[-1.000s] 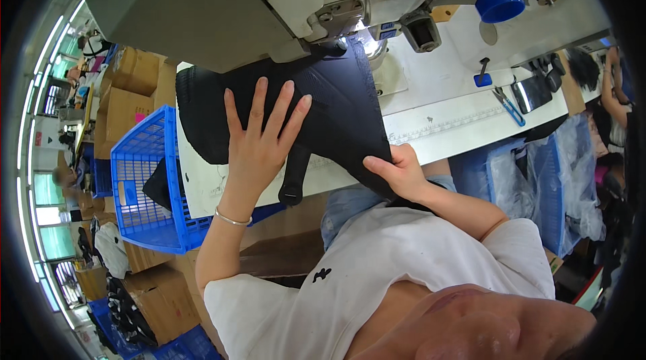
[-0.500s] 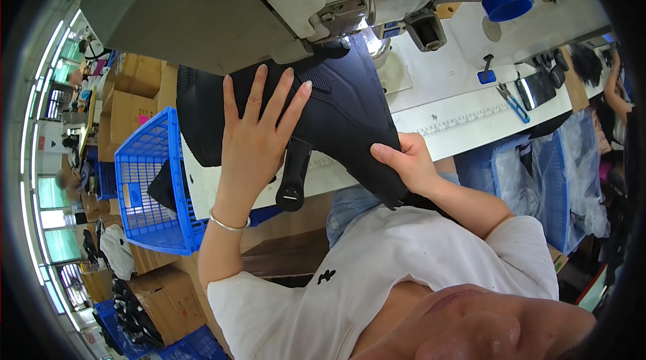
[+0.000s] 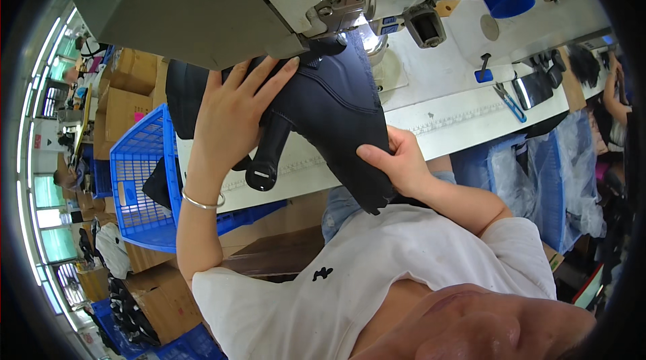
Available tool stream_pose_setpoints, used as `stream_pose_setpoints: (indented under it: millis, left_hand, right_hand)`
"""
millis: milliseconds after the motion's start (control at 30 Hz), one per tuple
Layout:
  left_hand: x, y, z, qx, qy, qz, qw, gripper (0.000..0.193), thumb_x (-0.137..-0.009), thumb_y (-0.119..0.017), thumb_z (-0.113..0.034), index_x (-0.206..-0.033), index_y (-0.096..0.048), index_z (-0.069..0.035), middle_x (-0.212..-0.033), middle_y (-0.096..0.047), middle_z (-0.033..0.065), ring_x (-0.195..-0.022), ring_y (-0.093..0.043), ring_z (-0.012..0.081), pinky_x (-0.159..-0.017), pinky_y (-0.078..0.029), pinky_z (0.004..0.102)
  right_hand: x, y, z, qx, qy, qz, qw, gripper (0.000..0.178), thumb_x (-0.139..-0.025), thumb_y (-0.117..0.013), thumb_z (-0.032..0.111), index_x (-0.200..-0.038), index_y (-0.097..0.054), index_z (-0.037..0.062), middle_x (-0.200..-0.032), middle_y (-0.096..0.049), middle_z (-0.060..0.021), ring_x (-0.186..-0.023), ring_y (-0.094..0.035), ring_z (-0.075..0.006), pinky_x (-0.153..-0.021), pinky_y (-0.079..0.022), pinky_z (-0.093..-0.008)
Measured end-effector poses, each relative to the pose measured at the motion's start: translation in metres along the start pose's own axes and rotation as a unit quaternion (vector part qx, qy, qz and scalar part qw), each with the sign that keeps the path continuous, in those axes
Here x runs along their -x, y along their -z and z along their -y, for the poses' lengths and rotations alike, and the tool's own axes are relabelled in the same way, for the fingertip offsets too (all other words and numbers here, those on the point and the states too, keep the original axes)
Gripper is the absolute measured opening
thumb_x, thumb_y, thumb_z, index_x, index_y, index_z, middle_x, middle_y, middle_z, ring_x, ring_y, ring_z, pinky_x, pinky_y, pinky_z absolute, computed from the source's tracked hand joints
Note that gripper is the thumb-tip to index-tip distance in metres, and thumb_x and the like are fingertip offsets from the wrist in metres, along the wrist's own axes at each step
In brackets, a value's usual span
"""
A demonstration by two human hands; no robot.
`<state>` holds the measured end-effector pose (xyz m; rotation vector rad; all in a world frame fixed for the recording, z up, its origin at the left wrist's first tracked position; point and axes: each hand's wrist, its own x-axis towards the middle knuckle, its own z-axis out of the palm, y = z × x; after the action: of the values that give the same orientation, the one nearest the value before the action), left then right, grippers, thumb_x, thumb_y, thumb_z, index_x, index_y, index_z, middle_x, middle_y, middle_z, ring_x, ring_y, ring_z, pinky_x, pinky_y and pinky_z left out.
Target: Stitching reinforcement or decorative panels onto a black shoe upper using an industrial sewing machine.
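Observation:
A black moulded panel (image 3: pixel 336 118) with a curved seam line lies under the head of a sewing machine (image 3: pixel 202 3). Its far edge runs beneath the lit needle area, where the machine hides the stitching point. My left hand (image 3: pixel 232 108) rests flat on the panel's left part, fingers stretched and spread, the tips close to the machine's underside. A black handle-like piece (image 3: pixel 268 158) with a rounded end sticks out toward me beside that hand. At the near right edge, my right hand (image 3: pixel 404 165) pinches the panel, thumb on top and fingers underneath.
Blue-handled thread snips (image 3: pixel 513 104) lie on the white table (image 3: pixel 464 110), right of the machine. A blue plastic crate (image 3: pixel 145 185) stands at the left, with cardboard boxes (image 3: pixel 128 114) beyond. At the right is a blue bin (image 3: pixel 552 185) with clear plastic bags.
The panel has shifted left and turned slightly, and its handle-like piece has swung left with it. Both hands have moved left along with the panel, keeping their contact.

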<state>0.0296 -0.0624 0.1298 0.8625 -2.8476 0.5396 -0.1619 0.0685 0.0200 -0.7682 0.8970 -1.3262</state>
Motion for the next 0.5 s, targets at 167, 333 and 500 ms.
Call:
stream_pose_setpoints:
  millis: [167,333,500]
  left_hand:
    - [-0.007,-0.006,0.009,0.018,0.002,0.022,1.0,0.061,-0.074,-0.051,0.002,-0.131,-0.05,-0.019,-0.125,-0.056,0.0036,-0.107,-0.054,0.0214,-0.095,-0.036,0.0359]
    - [-0.009,-0.01,0.016,0.039,0.003,0.02,0.999,0.063,-0.074,-0.053,0.001,-0.133,-0.049,-0.021,-0.115,-0.061,0.0041,-0.098,-0.058,0.0215,-0.089,-0.039,0.0337]
    - [-0.014,-0.023,0.034,0.053,-0.007,0.024,0.998,0.063,-0.073,-0.057,-0.001,-0.132,-0.05,-0.024,-0.105,-0.065,0.0084,-0.085,-0.062,0.0254,-0.076,-0.047,0.0325]
  right_hand:
    - [-0.001,0.0,-0.004,0.025,0.009,-0.009,1.0,0.021,-0.09,-0.06,0.016,-0.1,-0.062,-0.0021,-0.086,-0.063,0.0003,-0.075,-0.052,-0.0031,-0.066,-0.044,-0.0205]
    - [-0.009,0.001,-0.001,-0.004,0.008,-0.018,1.0,0.02,-0.091,-0.058,0.017,-0.098,-0.061,-0.0024,-0.084,-0.063,0.0001,-0.073,-0.053,-0.0033,-0.065,-0.044,-0.0202]
    - [-0.018,-0.009,0.0,-0.031,0.033,-0.023,0.999,0.02,-0.091,-0.058,0.016,-0.099,-0.06,-0.0026,-0.084,-0.063,-0.0003,-0.073,-0.053,-0.0032,-0.064,-0.044,-0.0197]
